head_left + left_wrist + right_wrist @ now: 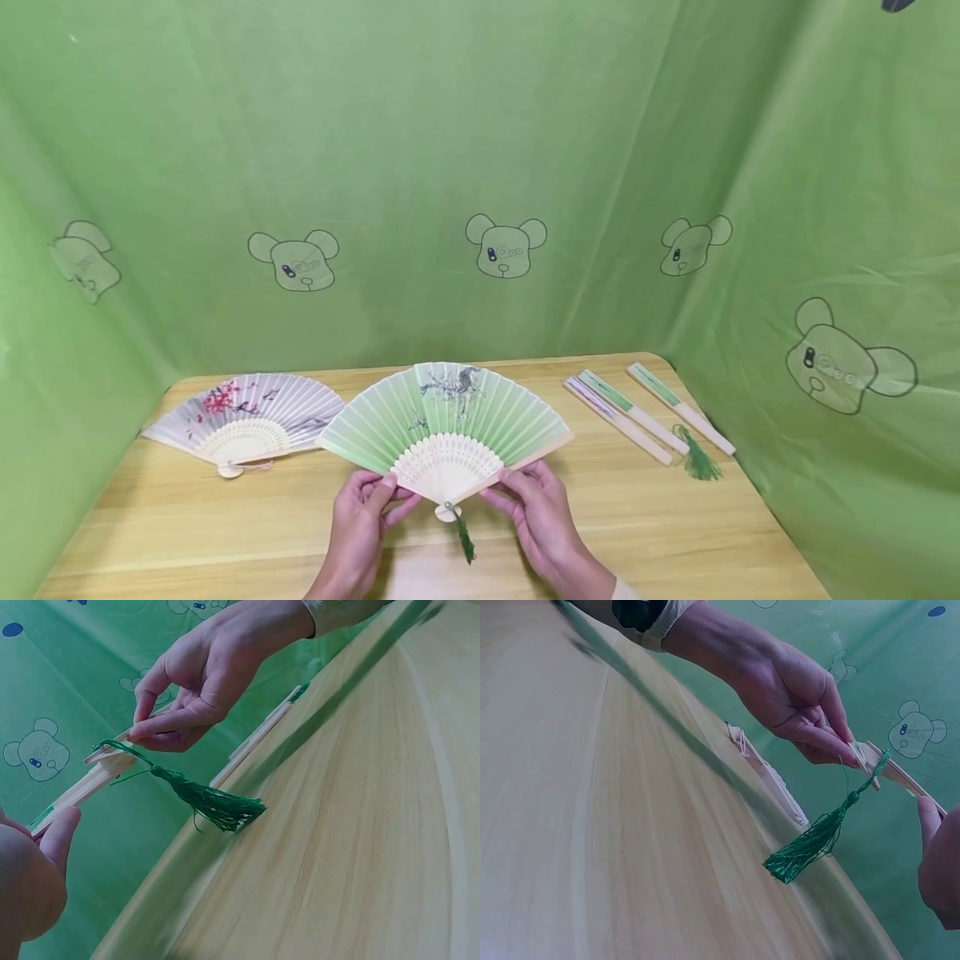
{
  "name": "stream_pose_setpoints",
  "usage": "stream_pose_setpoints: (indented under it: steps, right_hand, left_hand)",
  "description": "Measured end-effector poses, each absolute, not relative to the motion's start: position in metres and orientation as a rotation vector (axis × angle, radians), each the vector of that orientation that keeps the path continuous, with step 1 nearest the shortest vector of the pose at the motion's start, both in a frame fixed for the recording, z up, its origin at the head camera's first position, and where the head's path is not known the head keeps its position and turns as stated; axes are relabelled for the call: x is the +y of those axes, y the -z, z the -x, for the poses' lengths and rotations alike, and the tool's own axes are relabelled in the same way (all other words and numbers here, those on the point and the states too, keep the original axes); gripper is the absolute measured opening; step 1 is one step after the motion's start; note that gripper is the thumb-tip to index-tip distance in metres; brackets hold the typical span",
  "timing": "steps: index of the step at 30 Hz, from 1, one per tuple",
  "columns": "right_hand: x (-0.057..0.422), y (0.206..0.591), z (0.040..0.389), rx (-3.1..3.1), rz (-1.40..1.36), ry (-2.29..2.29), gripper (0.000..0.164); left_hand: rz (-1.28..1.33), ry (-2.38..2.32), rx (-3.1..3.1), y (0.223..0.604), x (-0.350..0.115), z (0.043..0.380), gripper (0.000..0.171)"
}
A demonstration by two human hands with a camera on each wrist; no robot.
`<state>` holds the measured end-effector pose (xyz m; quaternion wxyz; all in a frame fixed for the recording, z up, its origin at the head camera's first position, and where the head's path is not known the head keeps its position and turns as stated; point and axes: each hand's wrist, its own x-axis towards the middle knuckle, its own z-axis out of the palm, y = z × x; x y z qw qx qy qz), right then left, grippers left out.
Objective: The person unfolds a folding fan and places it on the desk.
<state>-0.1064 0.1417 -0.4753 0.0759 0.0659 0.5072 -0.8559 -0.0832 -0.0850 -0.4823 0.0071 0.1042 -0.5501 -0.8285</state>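
A green folding fan [367, 417], spread wide, is held up in front of me over the table. Its leaf carries a dark branch print, and its pale pierced ribs [448, 467] meet at the bottom. My left hand [357, 521] pinches the left outer rib between thumb and fingers. On the opposite side, my right hand [546, 525] pinches the right outer rib. From the pivot end hangs a dark green tassel [465, 540], dangling above the wood in both wrist views.
A second open fan [300, 396], greyish white with pink blossoms, lies at the table's back left. Several folded fans [633, 417] lie at the right, one green tassel [699, 458] among them. Green curtains [390, 150] with bear-head prints surround the wooden table [187, 533].
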Motion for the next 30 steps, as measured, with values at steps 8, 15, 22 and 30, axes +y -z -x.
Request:
stream_pose_setpoints:
  steps: [8, 15, 22, 30]
  right_hand:
    - [0.1413, 0.4743, 0.1047, 1.527, -0.174, 2.578, 0.045]
    - [0.1430, 0.4727, 0.1037, 1.537, -0.188, 2.572, 0.044]
    - [0.1435, 0.4736, 0.1036, 1.540, -0.209, 2.584, 0.040]
    - [0.1441, 0.4731, 0.1042, 1.546, -0.231, 2.607, 0.041]
  left_hand:
    - [-0.360, 2.588, -1.699, 0.4790, -0.0836, 0.0828, 0.017]
    - [-0.387, 2.590, -1.680, 0.4795, -0.0812, 0.0823, 0.018]
    - [-0.392, 2.599, -1.654, 0.4801, -0.0793, 0.0809, 0.018]
    - [-0.390, 2.608, -1.644, 0.4801, -0.0783, 0.0801, 0.024]
